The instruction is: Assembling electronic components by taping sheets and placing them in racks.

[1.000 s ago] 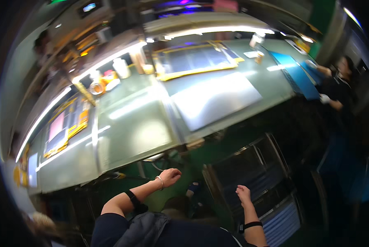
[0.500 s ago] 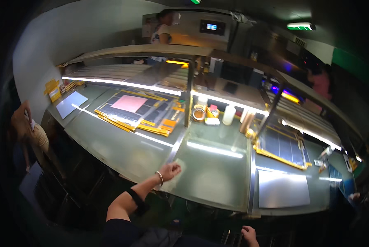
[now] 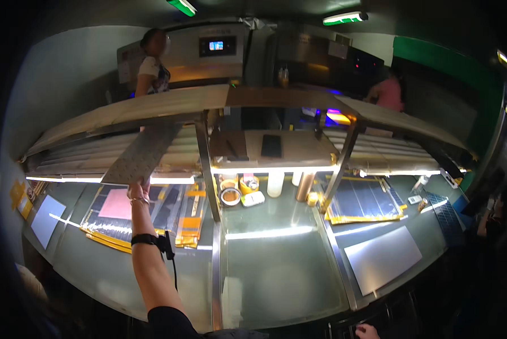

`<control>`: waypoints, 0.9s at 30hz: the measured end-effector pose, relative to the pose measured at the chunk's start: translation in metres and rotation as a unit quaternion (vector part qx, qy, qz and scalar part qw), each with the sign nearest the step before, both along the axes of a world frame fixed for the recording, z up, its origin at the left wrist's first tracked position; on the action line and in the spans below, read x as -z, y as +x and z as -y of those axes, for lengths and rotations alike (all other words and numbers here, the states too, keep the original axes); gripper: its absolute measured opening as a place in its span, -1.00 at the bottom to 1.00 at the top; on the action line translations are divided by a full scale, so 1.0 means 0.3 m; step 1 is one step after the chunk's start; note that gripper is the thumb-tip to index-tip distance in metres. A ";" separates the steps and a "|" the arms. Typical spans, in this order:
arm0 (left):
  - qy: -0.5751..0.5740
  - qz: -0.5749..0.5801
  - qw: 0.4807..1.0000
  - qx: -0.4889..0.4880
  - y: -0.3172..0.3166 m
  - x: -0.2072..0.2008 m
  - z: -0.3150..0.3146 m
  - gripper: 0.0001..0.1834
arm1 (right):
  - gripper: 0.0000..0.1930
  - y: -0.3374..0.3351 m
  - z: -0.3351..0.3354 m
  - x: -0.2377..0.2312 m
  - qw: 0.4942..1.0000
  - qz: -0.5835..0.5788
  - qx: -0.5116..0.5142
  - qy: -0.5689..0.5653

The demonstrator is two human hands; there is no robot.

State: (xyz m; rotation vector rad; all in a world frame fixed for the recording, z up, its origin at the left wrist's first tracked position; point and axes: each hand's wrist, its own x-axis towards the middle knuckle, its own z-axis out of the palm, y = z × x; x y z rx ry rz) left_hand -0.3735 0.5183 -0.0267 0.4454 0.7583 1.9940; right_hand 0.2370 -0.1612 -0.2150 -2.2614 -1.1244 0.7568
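Note:
My left arm stretches forward over the bench, and my left hand (image 3: 139,192) grips the near lower edge of a thin grey sheet (image 3: 140,155). Small dark marks or holes dot this sheet, which slopes out from the slatted rack; its far end lies in shadow. Below the hand a pink sheet (image 3: 115,203) rests on a dark panel edged with yellow tape (image 3: 163,212). Down at the lower edge of the picture is my right hand (image 3: 367,332), partly cut off, its fingers curled with nothing visible in them.
A metal post (image 3: 207,164) and a lit tube (image 3: 276,169) stand near the reach. Under the shelf are tape rolls (image 3: 230,196) and a white bottle (image 3: 275,184). Right lie another taped panel (image 3: 361,198) and a silver sheet (image 3: 383,260). Beyond the rack works a person (image 3: 152,70).
My left hand has gone from the bench's front edge up to the rack and taken hold of the grey sheet. The view has turned right. My right hand stays low.

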 end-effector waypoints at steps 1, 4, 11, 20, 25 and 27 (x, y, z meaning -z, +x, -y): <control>0.016 0.008 1.000 -0.012 0.036 0.012 -0.006 -0.65 | -0.70 0.003 0.040 0.044 1.000 -0.009 0.023 0.008; 0.062 0.020 0.998 0.000 0.211 0.037 0.046 -0.60 | -0.73 -0.024 0.079 0.000 0.998 0.000 0.068 -0.012; 0.058 0.008 0.993 0.102 -0.015 0.432 0.661 -0.70 | -0.87 0.164 -0.106 -0.011 0.960 0.061 0.067 0.264; -0.226 -0.023 0.971 0.069 0.032 0.697 1.810 -0.67 | -0.27 0.487 -0.391 -0.128 0.947 0.286 -0.094 0.111; -0.394 -0.001 0.904 0.164 0.082 0.879 1.911 -0.67 | -0.18 0.532 -0.336 0.017 0.935 0.313 -0.163 0.013; -0.398 -0.009 0.899 0.182 0.095 0.860 1.928 -0.67 | -0.13 0.512 -0.280 0.002 0.937 0.294 -0.187 0.008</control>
